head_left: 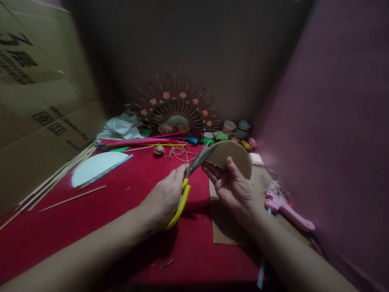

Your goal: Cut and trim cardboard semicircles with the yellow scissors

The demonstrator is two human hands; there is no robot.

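Yellow-handled scissors are gripped in my left hand, their blades parted and pointing up to the right. The blades meet the left edge of a rounded piece of brown cardboard. My right hand pinches that cardboard from below, thumb on its near face and fingers behind it. Under my right hand lies a flat cardboard sheet on the red cloth. A pink glue gun rests to the right, a glue stick sticking out of its back.
A decorated fan stands at the back wall. Before it lie pipe cleaners, twine and clay packets. At left are a white half disc, thin sticks and a big cardboard box.
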